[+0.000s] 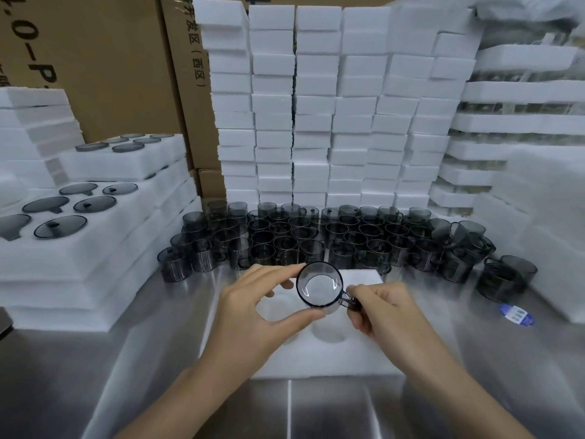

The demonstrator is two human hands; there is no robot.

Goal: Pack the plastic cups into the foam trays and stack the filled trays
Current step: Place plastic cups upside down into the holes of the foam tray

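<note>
A dark plastic cup [319,285] is held just over the white foam tray [326,353], its rim pinched by the left hand [253,307] and its handle gripped by the right hand [376,307], probably so it can be lined up with a hole.

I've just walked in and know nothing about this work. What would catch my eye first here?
Probably the smoky see-through cup held up in the middle: the left hand pinches its rim, the right hand holds its handle, above a white foam tray on the steel table. Behind it crowd rows of matching cups, and beyond them rises a tall wall of stacked foam blocks.
</note>
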